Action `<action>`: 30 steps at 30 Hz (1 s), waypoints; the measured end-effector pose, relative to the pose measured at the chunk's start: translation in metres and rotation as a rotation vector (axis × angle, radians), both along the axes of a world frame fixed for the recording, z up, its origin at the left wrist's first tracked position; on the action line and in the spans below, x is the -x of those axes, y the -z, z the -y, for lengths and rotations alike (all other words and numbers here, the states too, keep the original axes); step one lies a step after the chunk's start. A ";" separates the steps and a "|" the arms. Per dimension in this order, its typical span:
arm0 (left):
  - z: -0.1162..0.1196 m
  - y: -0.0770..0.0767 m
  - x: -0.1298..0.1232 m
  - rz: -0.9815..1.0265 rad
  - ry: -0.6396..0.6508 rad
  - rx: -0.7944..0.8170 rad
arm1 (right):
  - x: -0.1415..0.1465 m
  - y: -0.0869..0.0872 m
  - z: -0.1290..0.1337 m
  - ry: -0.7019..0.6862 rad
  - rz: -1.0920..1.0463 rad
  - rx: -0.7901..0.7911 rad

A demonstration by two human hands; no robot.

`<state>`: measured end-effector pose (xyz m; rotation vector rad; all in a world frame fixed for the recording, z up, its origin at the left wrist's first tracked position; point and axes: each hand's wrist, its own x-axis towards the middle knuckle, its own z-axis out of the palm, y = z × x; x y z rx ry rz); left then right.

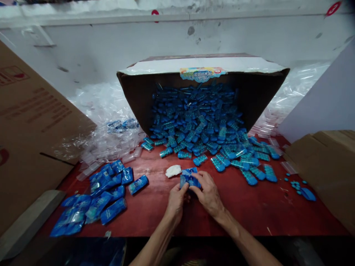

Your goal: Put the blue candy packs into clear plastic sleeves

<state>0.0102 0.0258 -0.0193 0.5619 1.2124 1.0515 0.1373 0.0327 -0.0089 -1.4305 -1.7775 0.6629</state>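
Note:
Between my two hands is a small blue packet with a clear part at its left end, held just above the red tabletop. My left hand pinches its lower left corner with thumb and fingers. Across its right side lie the thumb and fingers of my right hand, gripping the edge. A crumpled white wad rests just beyond the packet's left side. To the left lies one blue packet, close to a loose pile of similar blue packets.
A cardboard box on its side spills blue-capped clear cases of turquoise pellets. Clear plastic sleeves heap behind on the left. Loose turquoise pellets lie right. Cartons stand at the left and right.

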 end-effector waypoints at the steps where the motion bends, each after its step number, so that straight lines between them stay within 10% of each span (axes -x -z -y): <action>1: 0.000 0.000 0.000 0.027 -0.005 -0.009 | 0.000 0.001 -0.002 0.016 -0.125 0.085; 6: 0.002 0.000 -0.002 0.036 -0.017 -0.036 | -0.001 0.012 -0.012 -0.062 -0.395 0.389; 17: -0.004 -0.004 -0.012 0.104 -0.073 -0.031 | 0.010 0.013 -0.005 0.060 -0.266 0.248; 30: -0.001 -0.019 0.011 0.275 0.008 0.200 | -0.018 -0.008 -0.056 -0.158 0.182 0.154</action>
